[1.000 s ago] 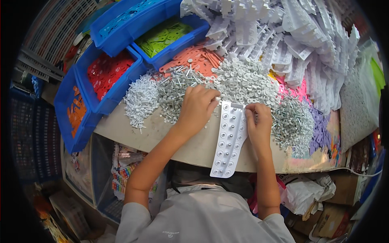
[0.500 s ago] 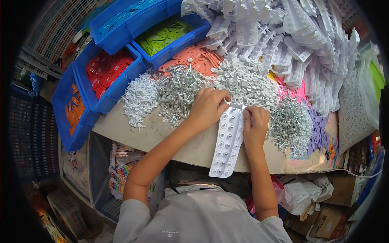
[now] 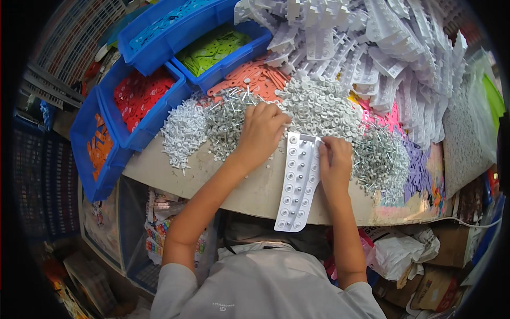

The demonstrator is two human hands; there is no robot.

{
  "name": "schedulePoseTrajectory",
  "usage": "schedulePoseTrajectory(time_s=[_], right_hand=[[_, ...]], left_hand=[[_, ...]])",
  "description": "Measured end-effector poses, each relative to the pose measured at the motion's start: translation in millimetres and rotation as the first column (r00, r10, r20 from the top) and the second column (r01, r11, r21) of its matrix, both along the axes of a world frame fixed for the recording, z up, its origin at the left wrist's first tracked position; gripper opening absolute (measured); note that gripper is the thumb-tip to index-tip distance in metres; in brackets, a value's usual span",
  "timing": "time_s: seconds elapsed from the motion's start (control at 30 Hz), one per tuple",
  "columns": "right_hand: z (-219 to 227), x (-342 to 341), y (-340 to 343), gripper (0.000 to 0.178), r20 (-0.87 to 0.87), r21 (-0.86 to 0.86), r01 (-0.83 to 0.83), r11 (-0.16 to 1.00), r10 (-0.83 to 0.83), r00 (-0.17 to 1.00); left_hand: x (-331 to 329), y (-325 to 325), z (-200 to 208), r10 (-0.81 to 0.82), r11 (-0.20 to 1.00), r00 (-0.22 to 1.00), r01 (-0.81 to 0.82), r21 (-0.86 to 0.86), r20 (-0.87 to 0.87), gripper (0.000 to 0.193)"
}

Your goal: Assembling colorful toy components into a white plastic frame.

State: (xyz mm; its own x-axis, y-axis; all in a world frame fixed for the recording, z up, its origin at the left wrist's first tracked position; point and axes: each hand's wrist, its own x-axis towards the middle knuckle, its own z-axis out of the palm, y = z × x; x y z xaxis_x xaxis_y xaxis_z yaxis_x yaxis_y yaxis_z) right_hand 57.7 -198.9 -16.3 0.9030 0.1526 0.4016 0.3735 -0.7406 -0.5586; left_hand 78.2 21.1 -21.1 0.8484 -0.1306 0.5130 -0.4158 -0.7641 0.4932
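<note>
A long white plastic strip with two rows of round holes lies on the table and hangs over its front edge. My left hand rests on a heap of small grey metal pins just left of the strip's far end, fingers curled into the pile. My right hand lies against the strip's upper right edge, fingers bent over it, touching the strip. A pile of small white round caps sits right behind both hands. Whether either hand holds a small piece is hidden.
Blue bins hold red, orange, green and blue pieces at the left and back. White plastic strips are heaped at the back right. More grey pins, purple pieces and white screws surround the work spot. Boxes and bags lie below the table.
My left hand moved right and nearer the strip's far end, then settled on the grey pins. The right hand stayed on the strip's right edge. The strip shifted slightly.
</note>
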Motion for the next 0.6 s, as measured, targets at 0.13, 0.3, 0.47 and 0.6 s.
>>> schedulePoseTrajectory(time_s=[0.13,0.3,0.47,0.6], right_hand=[[12.4,-9.2,-16.8,0.009,-0.201,0.334,0.156,0.930,-0.092,0.975],[14.4,-22.4,-42.5,0.008,-0.010,0.043,0.162,0.986,-0.161,0.987],[5.6,-31.9,-44.1,0.008,-0.091,-0.078,0.078,0.994,-0.085,0.992],[3.7,-30.2,-43.6,0.009,-0.059,-0.122,0.116,0.986,-0.124,0.991]], left_hand=[[1.5,0.1,-1.4,-0.071,0.994,0.994,0.077,0.078,-0.078,0.008],[4.0,-2.2,-8.0,-0.070,0.983,0.997,0.075,0.170,-0.037,0.008],[7.6,-6.0,-13.9,-0.077,0.979,0.997,0.077,0.191,-0.006,0.011],[7.0,-9.3,-14.9,-0.089,0.975,0.995,0.096,0.198,-0.043,0.007]])
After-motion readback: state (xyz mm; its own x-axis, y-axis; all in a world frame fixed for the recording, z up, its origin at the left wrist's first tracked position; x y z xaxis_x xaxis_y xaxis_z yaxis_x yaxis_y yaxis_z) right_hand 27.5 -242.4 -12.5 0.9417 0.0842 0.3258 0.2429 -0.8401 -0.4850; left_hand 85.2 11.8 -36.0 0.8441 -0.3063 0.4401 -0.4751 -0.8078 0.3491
